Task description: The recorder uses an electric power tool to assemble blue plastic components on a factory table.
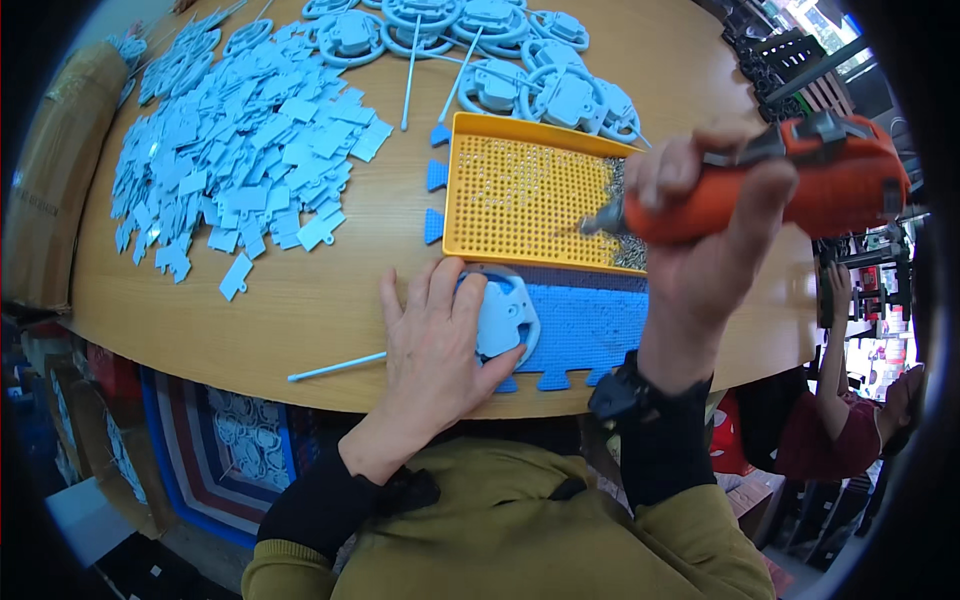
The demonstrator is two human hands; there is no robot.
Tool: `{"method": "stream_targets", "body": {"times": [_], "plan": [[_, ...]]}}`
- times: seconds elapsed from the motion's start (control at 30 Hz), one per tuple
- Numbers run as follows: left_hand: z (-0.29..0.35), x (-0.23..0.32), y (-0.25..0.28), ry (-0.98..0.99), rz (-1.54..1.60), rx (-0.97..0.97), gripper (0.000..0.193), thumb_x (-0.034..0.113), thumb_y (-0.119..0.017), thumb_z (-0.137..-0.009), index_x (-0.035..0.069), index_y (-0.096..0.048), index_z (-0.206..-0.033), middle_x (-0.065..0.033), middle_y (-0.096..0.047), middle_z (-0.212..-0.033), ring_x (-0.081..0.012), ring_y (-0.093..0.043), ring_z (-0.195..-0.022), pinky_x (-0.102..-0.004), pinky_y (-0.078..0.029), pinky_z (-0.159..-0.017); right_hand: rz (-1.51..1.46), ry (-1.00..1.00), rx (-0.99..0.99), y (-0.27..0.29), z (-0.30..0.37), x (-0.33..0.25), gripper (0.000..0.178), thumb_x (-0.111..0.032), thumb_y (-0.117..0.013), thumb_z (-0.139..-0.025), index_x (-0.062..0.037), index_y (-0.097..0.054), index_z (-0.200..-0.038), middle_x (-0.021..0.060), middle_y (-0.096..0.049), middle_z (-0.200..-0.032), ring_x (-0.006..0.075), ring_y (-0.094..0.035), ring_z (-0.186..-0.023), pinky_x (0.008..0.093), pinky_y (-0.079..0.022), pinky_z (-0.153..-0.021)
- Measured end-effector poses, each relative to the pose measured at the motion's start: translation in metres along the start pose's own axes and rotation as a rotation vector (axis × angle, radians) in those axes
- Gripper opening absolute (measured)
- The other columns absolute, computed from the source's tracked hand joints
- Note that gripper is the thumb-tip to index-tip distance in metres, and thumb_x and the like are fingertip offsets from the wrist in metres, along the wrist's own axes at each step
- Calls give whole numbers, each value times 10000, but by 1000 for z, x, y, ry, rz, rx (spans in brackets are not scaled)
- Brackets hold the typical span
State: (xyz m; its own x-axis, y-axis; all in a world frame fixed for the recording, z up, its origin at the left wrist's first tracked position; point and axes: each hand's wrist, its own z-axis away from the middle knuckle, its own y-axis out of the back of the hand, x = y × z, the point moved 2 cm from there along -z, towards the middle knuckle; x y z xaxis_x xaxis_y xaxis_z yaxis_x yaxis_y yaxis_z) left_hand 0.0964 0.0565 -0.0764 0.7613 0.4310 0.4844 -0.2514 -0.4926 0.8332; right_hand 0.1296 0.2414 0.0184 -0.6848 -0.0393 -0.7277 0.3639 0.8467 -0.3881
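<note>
My left hand (430, 335) is curved over a light blue plastic ring-shaped part (502, 318) with a flat plate at its centre. Its fingers lie along the far rim and the thumb along the near edge, keeping it on a blue foam mat (592, 325). From under that hand a thin light blue rod (335, 367) sticks out to the left. In my right hand (705, 235) is an orange power screwdriver (840, 180), its tip pointing left above a yellow perforated tray (550, 128). Small screws (632, 250) are heaped at the tray's right end; others sit in its holes.
A wide pile of light blue flat plates (240, 150) covers the table's left. More ring-shaped parts (490, 30) with rods stand along the far side. A cardboard box (65, 180) is at the left edge, a blue crate (200, 450) below the table. Another person (840, 420) is at far right.
</note>
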Motion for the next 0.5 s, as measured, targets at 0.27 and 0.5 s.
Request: {"method": "stream_targets", "body": {"times": [0.27,0.5], "plan": [[5,-2,-4,20,-12,-3,665,361,-796,-632,52,-486,-1132,-136,-436,-1209,-328,-429,-1131,-602,-252,-1007,186,-337,-99,-21,55,6,535,-540,-640,-830,-45,-491,-967,47,-509,-655,159,-511,-547,301,-432,-514],[6,-2,-6,10,-32,12,697,379,-795,-638,41,-481,-1160,-138,-429,-1226,-328,-415,-1159,-608,-249,-1011,206,-225,-132,-21,60,17,466,-454,-669,-844,-47,-476,-959,58,-521,-671,161,-514,-571,279,-427,-509]]}}
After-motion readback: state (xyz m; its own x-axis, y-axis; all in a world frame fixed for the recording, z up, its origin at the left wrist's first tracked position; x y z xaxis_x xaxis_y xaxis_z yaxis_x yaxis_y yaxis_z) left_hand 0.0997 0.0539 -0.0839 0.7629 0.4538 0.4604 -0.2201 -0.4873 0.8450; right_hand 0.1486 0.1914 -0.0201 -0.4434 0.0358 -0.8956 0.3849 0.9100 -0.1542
